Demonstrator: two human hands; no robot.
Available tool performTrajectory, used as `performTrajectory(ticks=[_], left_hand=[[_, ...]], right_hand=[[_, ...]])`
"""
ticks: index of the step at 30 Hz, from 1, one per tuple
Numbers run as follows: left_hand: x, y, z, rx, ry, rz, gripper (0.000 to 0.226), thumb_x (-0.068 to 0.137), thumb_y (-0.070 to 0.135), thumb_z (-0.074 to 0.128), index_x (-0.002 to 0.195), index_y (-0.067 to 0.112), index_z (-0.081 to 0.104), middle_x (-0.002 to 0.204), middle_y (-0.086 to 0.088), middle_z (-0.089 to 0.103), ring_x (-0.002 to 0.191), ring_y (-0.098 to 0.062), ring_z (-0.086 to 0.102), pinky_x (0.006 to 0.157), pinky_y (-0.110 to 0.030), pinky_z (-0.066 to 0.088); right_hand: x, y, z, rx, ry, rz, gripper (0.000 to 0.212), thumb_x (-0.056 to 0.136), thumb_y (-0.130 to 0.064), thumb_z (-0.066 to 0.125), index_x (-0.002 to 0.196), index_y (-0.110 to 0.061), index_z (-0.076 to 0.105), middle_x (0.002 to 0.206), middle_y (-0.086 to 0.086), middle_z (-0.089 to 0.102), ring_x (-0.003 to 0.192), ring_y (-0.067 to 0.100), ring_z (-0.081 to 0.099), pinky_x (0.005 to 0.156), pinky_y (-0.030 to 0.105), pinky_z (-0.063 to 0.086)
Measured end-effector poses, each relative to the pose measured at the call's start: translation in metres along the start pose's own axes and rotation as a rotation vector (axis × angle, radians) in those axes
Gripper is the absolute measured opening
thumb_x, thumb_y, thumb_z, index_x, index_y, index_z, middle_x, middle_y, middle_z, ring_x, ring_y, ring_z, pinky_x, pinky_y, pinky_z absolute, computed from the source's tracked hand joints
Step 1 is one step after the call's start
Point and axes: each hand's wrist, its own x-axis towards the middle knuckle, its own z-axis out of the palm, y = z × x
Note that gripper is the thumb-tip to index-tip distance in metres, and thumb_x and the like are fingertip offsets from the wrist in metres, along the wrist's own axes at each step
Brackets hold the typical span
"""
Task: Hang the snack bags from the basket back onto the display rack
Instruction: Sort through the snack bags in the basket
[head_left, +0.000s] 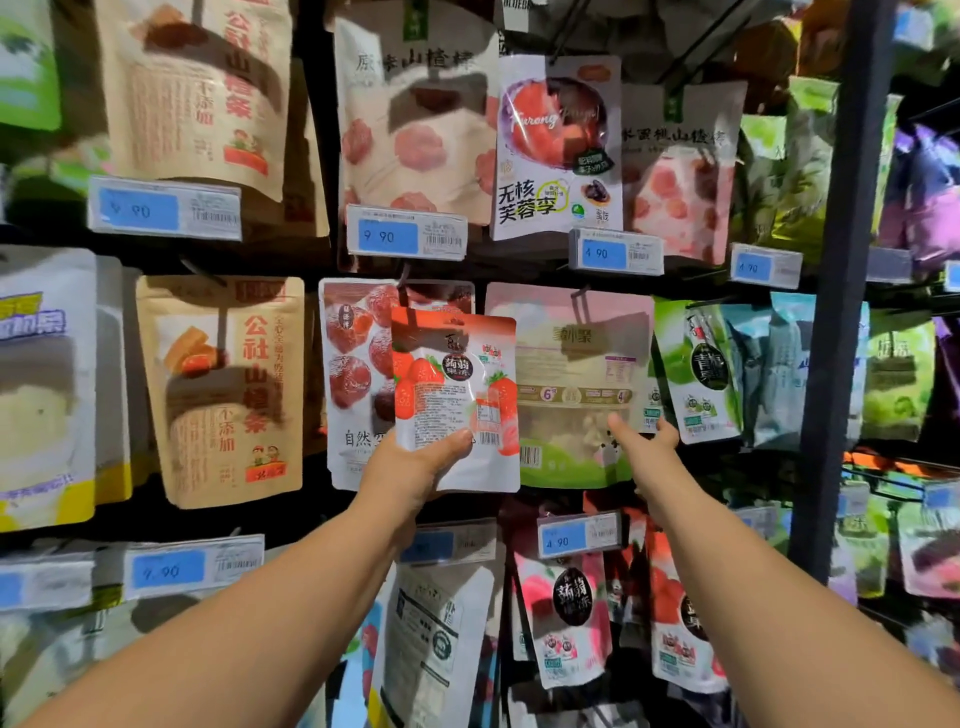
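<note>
A dark wire rack (519, 270) fills the whole view, its hooks crowded with hanging pouches in rows, and a dark upright post (841, 260) stands well to the right of both hands. The left hand (410, 467) grips the strawberry bag (457, 395) by its lower left part, thumb across the front and the other fingers hidden behind; the bag is held upright against the rack, overlapping a pouch of red dried fruit (353, 374) just left of the thumb. Its dark round label reads 蒟蒻果冻 (the small print below is too fine to read). The right hand (649, 436) holds the lower right corner of a pale pink and green bag (571, 374) hanging on its hook, thumb laid flat on the front and the other fingers curled round the edge. Above the fingertips, blue price tags read 9.90 (387, 236) and 4.90 (602, 253); below the right wrist another tag (558, 542) reads 4.90. Higher up hangs a white pouch (558, 145) marked Furong and 无核芙蓉李. Left of the left hand, a brown paper pouch (223, 389) reads 公社山楂条.
</note>
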Motion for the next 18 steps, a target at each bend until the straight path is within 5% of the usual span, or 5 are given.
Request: performTrajectory(ticks=[5, 9, 12, 14, 18], left_hand=[[0.009, -0.008, -0.006, 0.009, 0.019, -0.007, 0.036, 0.084, 0.002, 0.072, 0.117, 0.014, 0.064, 0.106, -0.004, 0.076, 0.096, -0.016, 0.073, 0.082, -0.024, 0.057], [0.012, -0.012, -0.006, 0.017, 0.016, -0.032, 0.027, 0.085, 0.001, 0.070, 0.107, 0.017, 0.067, 0.099, -0.001, 0.077, 0.088, -0.012, 0.074, 0.074, -0.020, 0.056], [0.012, -0.010, -0.006, 0.009, 0.015, -0.049, 0.027, 0.086, -0.001, 0.068, 0.108, 0.015, 0.066, 0.097, -0.002, 0.077, 0.084, -0.011, 0.074, 0.075, -0.021, 0.059], [0.009, -0.007, -0.006, -0.005, 0.017, -0.070, 0.029, 0.086, 0.001, 0.070, 0.111, 0.014, 0.066, 0.103, -0.006, 0.076, 0.089, -0.013, 0.074, 0.089, -0.036, 0.058], [0.003, -0.001, -0.011, -0.007, 0.019, -0.099, 0.037, 0.083, 0.008, 0.075, 0.118, 0.013, 0.066, 0.108, -0.006, 0.075, 0.100, -0.019, 0.072, 0.103, -0.052, 0.048]], right_hand=[[0.005, 0.011, 0.002, 0.023, -0.015, -0.068, 0.084, 0.078, -0.052, 0.076, 0.144, -0.017, 0.037, 0.139, 0.009, 0.052, 0.120, 0.030, 0.053, 0.098, 0.048, 0.045], [-0.001, 0.012, 0.008, 0.064, -0.106, -0.156, 0.039, 0.081, -0.037, 0.078, 0.114, -0.019, 0.069, 0.108, -0.001, 0.072, 0.100, 0.018, 0.065, 0.075, 0.032, 0.049], [-0.006, 0.010, 0.015, 0.118, -0.165, -0.186, 0.025, 0.086, -0.028, 0.075, 0.108, -0.021, 0.068, 0.107, -0.002, 0.073, 0.099, 0.018, 0.067, 0.076, 0.031, 0.050], [-0.011, 0.009, 0.019, 0.120, -0.214, -0.214, 0.024, 0.092, -0.026, 0.068, 0.115, -0.023, 0.065, 0.111, -0.003, 0.070, 0.100, 0.013, 0.064, 0.075, 0.029, 0.048], [-0.023, 0.004, 0.025, 0.045, -0.239, -0.302, 0.030, 0.096, -0.033, 0.061, 0.126, -0.031, 0.060, 0.123, -0.006, 0.067, 0.115, 0.016, 0.061, 0.101, 0.041, 0.047]])
